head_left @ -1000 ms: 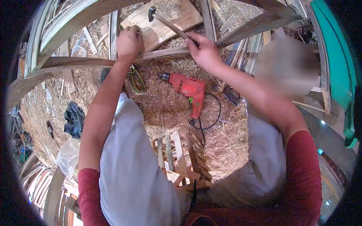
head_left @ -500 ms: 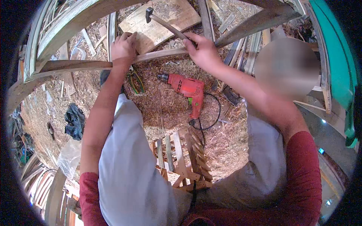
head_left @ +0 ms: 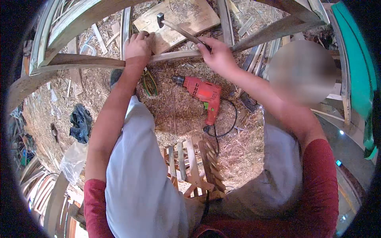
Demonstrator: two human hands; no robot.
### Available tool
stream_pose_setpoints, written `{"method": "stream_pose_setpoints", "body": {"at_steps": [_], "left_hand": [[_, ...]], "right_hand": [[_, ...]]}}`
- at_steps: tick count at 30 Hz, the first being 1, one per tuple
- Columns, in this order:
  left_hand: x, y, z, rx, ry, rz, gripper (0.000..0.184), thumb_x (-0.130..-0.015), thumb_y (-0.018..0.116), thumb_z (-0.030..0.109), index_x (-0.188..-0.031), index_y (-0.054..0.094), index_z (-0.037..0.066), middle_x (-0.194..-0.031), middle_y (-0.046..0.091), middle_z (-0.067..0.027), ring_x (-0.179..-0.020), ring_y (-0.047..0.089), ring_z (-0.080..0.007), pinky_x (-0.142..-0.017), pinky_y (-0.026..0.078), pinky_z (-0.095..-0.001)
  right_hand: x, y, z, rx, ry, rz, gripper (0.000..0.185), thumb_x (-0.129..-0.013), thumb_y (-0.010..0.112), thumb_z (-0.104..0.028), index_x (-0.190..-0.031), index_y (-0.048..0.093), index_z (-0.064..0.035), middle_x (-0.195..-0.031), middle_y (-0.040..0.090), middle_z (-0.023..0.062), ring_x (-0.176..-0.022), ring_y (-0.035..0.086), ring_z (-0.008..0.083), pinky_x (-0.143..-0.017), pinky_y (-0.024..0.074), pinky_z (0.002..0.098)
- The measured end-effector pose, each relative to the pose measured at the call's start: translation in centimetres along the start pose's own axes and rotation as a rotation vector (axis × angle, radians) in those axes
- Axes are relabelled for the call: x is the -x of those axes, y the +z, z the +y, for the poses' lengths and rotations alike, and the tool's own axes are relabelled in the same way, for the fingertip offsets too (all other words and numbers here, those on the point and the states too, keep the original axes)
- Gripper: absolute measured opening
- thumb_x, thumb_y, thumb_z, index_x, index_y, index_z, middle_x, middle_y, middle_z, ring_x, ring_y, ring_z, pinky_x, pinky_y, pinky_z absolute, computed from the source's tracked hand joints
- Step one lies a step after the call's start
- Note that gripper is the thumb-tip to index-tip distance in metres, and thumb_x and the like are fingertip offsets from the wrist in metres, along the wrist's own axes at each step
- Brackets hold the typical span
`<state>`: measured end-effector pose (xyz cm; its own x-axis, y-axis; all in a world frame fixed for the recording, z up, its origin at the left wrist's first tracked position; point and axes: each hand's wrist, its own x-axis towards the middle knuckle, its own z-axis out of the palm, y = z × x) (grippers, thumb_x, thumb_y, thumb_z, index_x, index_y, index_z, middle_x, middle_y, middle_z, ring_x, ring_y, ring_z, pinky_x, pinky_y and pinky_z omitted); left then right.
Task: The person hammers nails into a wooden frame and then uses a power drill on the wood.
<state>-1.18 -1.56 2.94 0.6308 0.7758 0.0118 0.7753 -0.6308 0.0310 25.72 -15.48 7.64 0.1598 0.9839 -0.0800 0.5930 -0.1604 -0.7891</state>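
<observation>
My right hand (head_left: 219, 54) is closed around the handle of a hammer (head_left: 180, 31). The dark hammer head points up and left, above the wooden frame (head_left: 174, 55). Against the frame's near rail, at a joint with an upright slat, rests my left hand (head_left: 138, 47), its fingers curled over the wood. Whether a small piece is pinched between its fingertips cannot be seen. Beyond the rail lies a flat wooden board (head_left: 194, 20). A red power drill (head_left: 203, 93) lies on the ground below the rail, beside pliers (head_left: 150, 84) with yellow-green handles.
Wood shavings cover the ground. A slatted wooden seat (head_left: 192, 162) is between my legs, with the drill's black cord (head_left: 234, 123) close by. Black plastic (head_left: 80, 123) and a clear bag (head_left: 74, 162) lie left. A green sheet (head_left: 355, 59) stands right, near a blurred round patch.
The view has shifted slightly, so most things appear a little farther right. Both hands keep their places on the frame and the hammer, with the hammer still raised at nearly the same angle.
</observation>
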Motion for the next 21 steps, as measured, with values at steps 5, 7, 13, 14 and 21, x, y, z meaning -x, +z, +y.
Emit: {"method": "stream_pose_setpoints", "body": {"at_steps": [5, 7, 13, 14, 21], "left_hand": [[-0.2, -0.1, 0.4, -0.03, 0.013, -0.012, 0.04, -0.09, 0.061, 0.017, -0.128, 0.071, 0.023, -0.116, 0.066, -0.0027, -0.112, 0.063, -0.0258, -0.093, 0.05, -0.044], [-0.1, 0.3, 0.2, -0.02, 0.012, -0.005, 0.04, -0.091, 0.06, 0.017, -0.129, 0.07, 0.022, -0.116, 0.066, -0.0035, -0.112, 0.064, -0.0262, -0.093, 0.05, -0.0439], [-0.1, 0.4, 0.4, 0.01, -0.022, -0.062, 0.037, -0.091, 0.06, 0.017, -0.127, 0.07, 0.021, -0.112, 0.065, -0.0051, -0.105, 0.067, -0.0288, -0.093, 0.051, -0.0437], [-0.2, 0.5, 0.4, -0.006, -0.02, -0.065, 0.037, -0.091, 0.06, 0.017, -0.127, 0.07, 0.02, -0.111, 0.065, -0.0056, -0.104, 0.067, -0.0292, -0.093, 0.051, -0.0438], [-0.1, 0.0, 0.3, -0.027, 0.092, 0.018, 0.033, -0.09, 0.06, 0.017, -0.123, 0.069, 0.014, -0.107, 0.064, -0.0084, -0.1, 0.067, -0.0299, -0.096, 0.049, -0.0464]], "right_hand": [[-0.8, 0.2, 0.0, 0.038, -0.117, 0.016, 0.031, -0.101, 0.065, -0.024, -0.12, 0.071, -0.0011, -0.11, 0.074, 0.0216, -0.102, 0.071, 0.0392, -0.088, 0.0557, 0.0433], [-0.9, 0.4, -0.2, 0.065, -0.119, 0.001, 0.029, -0.1, 0.064, -0.023, -0.12, 0.071, -0.0022, -0.109, 0.073, 0.021, -0.102, 0.07, 0.0399, -0.088, 0.0554, 0.044], [-1.2, 0.5, -1.2, 0.22, -0.083, -0.101, 0.03, -0.102, 0.061, -0.024, -0.127, 0.068, -0.009, -0.104, 0.069, 0.0195, -0.1, 0.067, 0.0418, -0.086, 0.0541, 0.0486], [-1.4, 0.6, -1.0, 0.24, -0.098, -0.11, 0.03, -0.102, 0.06, -0.024, -0.128, 0.067, -0.0098, -0.103, 0.068, 0.0193, -0.1, 0.066, 0.0418, -0.085, 0.0537, 0.0495], [-1.8, 0.8, -1.1, 0.316, -0.084, -0.13, 0.029, -0.103, 0.059, -0.026, -0.127, 0.066, -0.0123, -0.1, 0.066, 0.0175, -0.099, 0.066, 0.0401, -0.085, 0.0527, 0.05]]}}
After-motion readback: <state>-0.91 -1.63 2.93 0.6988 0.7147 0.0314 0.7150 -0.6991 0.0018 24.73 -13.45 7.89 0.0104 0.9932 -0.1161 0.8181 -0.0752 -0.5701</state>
